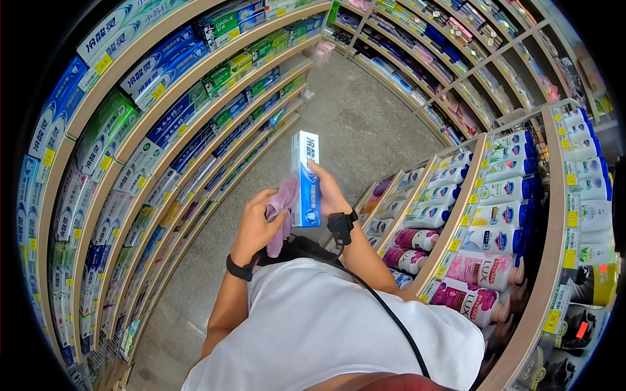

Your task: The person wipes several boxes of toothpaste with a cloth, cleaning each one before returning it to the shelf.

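A blue and white toothpaste box (306, 195) stands lengthwise in front of my body, away from the shelves. My right hand (329, 189) is closed around its right side, fingers mostly hidden behind it. My left hand (256, 221) is closed on a pinkish-purple cloth (282, 212), which hangs down from the fingers and lies against the box's left side. Both wrists wear black bands, and a small black device (340, 228) with a cable sits on the right one.
Shelves of boxed toothpaste (163, 65) curve along my left. On my right stands a rack with white and blue bottles (497, 215) and pink pump bottles (479, 270). More stocked shelves (430, 52) stand at the far end. Grey floor (352, 98) runs between them.
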A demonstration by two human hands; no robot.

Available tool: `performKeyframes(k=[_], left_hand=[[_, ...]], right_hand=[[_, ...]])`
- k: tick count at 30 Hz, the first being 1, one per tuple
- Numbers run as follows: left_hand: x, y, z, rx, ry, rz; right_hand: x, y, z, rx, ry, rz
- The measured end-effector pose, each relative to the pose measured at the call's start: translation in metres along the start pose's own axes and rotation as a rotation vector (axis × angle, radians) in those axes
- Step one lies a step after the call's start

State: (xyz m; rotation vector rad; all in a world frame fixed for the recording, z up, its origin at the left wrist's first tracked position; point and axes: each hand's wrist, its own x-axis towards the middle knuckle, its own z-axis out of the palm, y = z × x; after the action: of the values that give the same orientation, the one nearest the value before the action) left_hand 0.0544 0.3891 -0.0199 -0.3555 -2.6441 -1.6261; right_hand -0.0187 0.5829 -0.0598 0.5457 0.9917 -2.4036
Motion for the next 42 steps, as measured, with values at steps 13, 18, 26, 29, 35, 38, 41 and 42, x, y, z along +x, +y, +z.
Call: performKeyframes(k=[13,18,26,29,35,38,41,42], left_hand=[[-0.0006,0.0005,0.0006,0.012,0.025,-0.001],[-0.0008,0.0001,0.0006,0.000,0.019,-0.006],[-0.0012,-0.0021,0.0010,-0.009,0.021,-0.011],[-0.0013,-0.0022,0.0009,-0.018,0.018,-0.012],[-0.0020,-0.0008,-0.0004,-0.013,0.017,-0.001],[-0.0021,-0.0014,0.0000,-0.006,0.024,0.007],[-0.0022,-0.0018,-0.0006,-0.010,0.018,0.009],[-0.0023,-0.0014,-0.0008,-0.010,0.019,0.009]], right_hand=[[0.0020,0.0021,-0.0013,-0.014,0.024,-0.012],[0.0010,0.0017,0.0003,-0.006,0.021,-0.006],[-0.0019,0.0000,0.0021,-0.011,0.013,-0.004],[-0.0019,0.0006,0.0019,-0.010,0.007,-0.012],[-0.0010,0.0020,0.0024,-0.021,0.029,-0.011],[-0.0016,0.0015,0.0028,-0.025,0.022,-0.011],[-0.0030,0.0013,0.0052,-0.018,0.015,-0.009],[-0.0031,0.0014,0.0052,-0.018,0.015,-0.009]])
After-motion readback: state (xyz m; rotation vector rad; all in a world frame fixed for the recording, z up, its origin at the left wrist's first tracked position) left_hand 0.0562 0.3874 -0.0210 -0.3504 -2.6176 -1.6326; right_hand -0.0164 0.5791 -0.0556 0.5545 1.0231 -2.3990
